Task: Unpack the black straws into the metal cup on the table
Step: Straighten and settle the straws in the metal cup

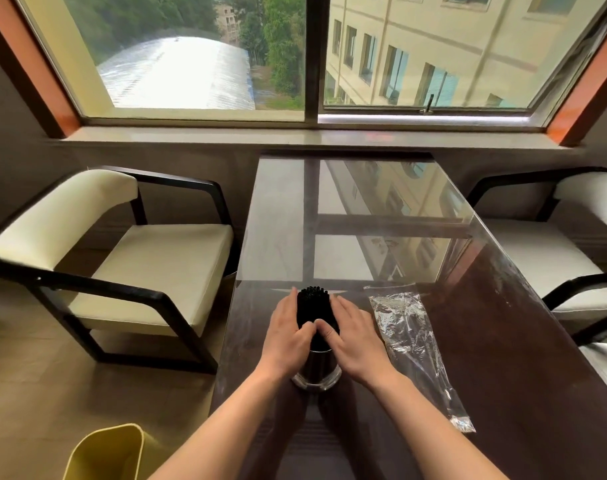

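So the black straws (313, 303) stand as one fat bundle in the metal cup (316, 370), which sits at the near edge of the table (503, 375). The left hand (288, 330) and right hand (355, 336) flank the bundle. The fingers look fairly straight, laid flat against its sides, and the two thumbs meet in front just above the cup. It's a press-and-cup from both sides, not a pinch.

This looks like the settle-and-tidy step. To do it well, the person should keep the squeeze light and even on both sides so the bundle stays upright and the cup doesn't tip. The straws should drop to the bottom before the hands come off. Letting go one side at a time could fan the straws out or nudge the cup, since it looks narrow for that load.

Hard to make out:
- The cup's rim is covered by the hands, so it's unclear how deep the straws sit.
- The fingertips on the far side are hidden behind the bundle.
- The clear plastic wrapper (409, 334) lies just right of the right hand, and glare makes it impossible to say whether any straws are left inside.
- A yellow bin (111, 452) is cut off at the bottom left.
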